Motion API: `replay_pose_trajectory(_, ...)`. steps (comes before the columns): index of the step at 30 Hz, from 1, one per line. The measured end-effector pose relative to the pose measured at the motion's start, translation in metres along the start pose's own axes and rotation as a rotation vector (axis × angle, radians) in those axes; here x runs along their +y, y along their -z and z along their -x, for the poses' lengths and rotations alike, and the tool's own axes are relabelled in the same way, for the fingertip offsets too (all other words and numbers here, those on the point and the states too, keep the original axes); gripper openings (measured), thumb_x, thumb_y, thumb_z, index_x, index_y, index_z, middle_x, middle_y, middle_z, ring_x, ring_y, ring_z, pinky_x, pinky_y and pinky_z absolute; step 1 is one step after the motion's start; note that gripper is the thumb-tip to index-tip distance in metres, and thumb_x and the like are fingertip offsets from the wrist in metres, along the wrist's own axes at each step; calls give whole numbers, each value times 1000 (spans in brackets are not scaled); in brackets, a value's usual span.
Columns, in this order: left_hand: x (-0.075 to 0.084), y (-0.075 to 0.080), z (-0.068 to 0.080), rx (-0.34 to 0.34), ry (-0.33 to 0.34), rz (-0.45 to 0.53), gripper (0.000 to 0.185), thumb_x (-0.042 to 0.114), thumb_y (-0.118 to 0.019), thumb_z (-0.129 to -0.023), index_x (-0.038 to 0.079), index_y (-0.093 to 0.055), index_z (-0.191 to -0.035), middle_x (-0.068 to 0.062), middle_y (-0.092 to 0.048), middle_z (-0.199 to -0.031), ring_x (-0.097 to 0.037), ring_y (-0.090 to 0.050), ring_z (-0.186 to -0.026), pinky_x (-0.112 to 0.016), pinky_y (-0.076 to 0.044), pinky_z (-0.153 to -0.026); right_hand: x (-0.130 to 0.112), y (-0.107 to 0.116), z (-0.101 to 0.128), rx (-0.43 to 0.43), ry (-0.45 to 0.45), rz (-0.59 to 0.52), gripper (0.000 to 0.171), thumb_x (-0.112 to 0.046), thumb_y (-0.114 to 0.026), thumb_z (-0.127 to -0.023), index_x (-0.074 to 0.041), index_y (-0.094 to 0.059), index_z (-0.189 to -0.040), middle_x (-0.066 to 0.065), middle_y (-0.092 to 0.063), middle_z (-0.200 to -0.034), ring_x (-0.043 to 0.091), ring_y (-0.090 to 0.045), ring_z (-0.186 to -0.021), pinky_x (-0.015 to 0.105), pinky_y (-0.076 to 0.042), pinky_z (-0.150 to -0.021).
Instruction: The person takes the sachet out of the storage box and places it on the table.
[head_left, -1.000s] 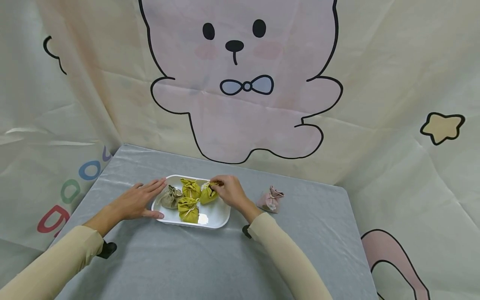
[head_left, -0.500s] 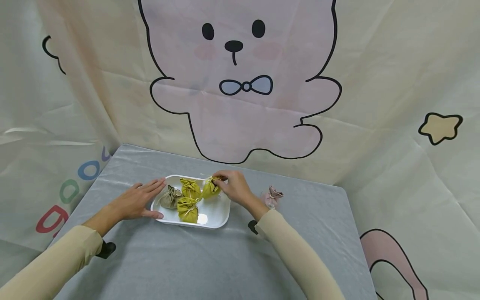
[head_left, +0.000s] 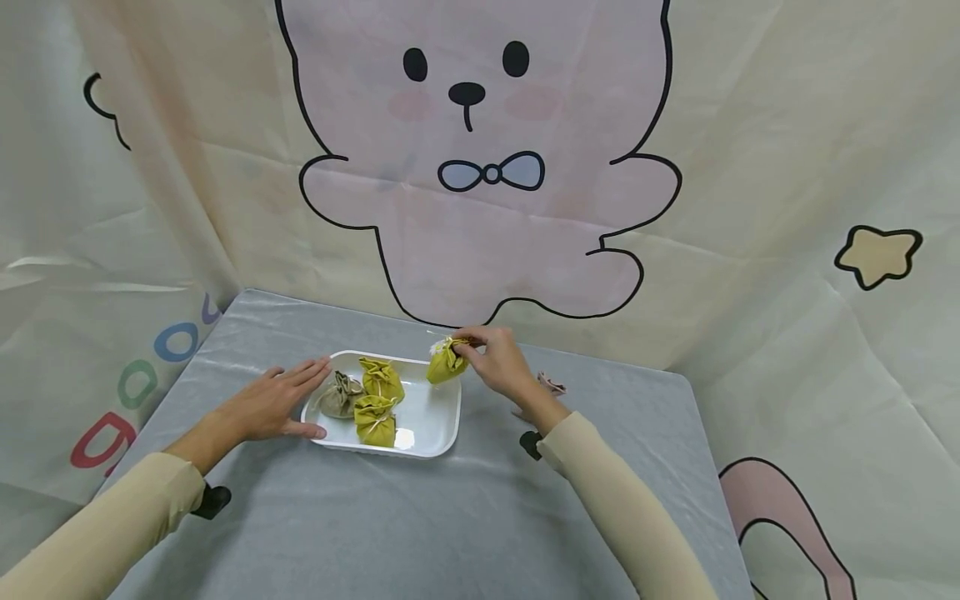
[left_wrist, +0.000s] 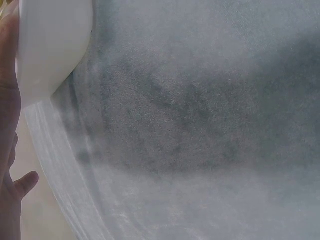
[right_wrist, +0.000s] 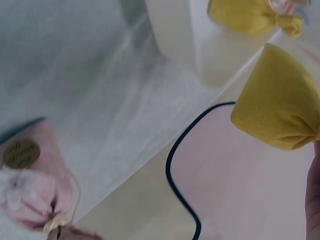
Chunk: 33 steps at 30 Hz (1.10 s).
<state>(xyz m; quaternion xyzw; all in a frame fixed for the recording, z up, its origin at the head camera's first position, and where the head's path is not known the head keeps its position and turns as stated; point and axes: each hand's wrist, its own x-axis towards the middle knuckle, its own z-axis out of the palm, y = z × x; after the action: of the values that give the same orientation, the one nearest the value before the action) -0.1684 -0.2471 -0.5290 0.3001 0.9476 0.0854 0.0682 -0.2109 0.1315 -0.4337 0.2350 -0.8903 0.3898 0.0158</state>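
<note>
My right hand (head_left: 497, 360) pinches the gathered neck of a yellow drawstring pouch (head_left: 446, 363), held above the far right corner of a white tray (head_left: 431, 425). In the right wrist view the same pouch (right_wrist: 280, 100) hangs clear of the tray. My left hand (head_left: 281, 402) rests against the tray's left end, fingers straight and thumb at the near rim. Inside the tray sit two more yellow pouches, one at the back (head_left: 382, 379) and one in front (head_left: 375, 423). Left of them is a grey-beige pouch (head_left: 341, 397).
A pink pouch (right_wrist: 37, 185) with a round label and white flower lies on the grey cloth right of the tray, partly hidden by my right wrist in the head view. The grey-covered table (head_left: 420, 517) meets a printed bear backdrop (head_left: 487, 250) at the back.
The right hand has lifted the yellow pouch from among the others and carried it right and toward the back. The left hand and the tray stay where they were.
</note>
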Motion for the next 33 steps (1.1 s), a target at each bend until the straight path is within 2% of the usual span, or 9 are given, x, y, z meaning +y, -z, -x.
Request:
replay_pose_trajectory(6, -1, 0, 1, -5, 4, 9, 110, 77, -60, -79, 1, -34, -154, -20, -31, -159, -41, -34, -142, -69, -33, -102, 11, 11, 2, 56, -33, 14, 15, -6, -68, -94, -2, -74, -107, 9, -74, -101, 18, -69, -90, 29, -56, -79)
replay_pose_trajectory(13, -1, -1, 0, -13, 3, 12, 110, 77, -60, -79, 1, -33, -154, -20, -30, -160, -41, -33, -143, -69, -32, -103, 24, 21, 7, 108, -9, 17, 15, -5, -69, -93, 0, -74, -106, 10, -74, -99, 20, -69, -88, 33, -57, -79)
replay_pose_trajectory(19, -1, 0, 0, -7, 5, 11, 109, 75, -62, -79, 0, -34, -153, -20, -29, -160, -41, -33, -143, -69, -32, -103, 37, 26, 15, 118, -8, 28, 14, -4, -69, -93, -1, -74, -105, 10, -74, -102, 21, -70, -90, 34, -57, -81)
replay_pose_trajectory(33, 0, -1, -2, -18, 16, 11, 109, 75, -63, -79, 1, -34, -154, -20, -30, -160, -41, -34, -142, -70, -32, -103, 64, 29, 35, 92, -70, 49, 11, -3, -68, -93, -1, -75, -102, 11, -75, -97, 22, -71, -87, 37, -58, -77)
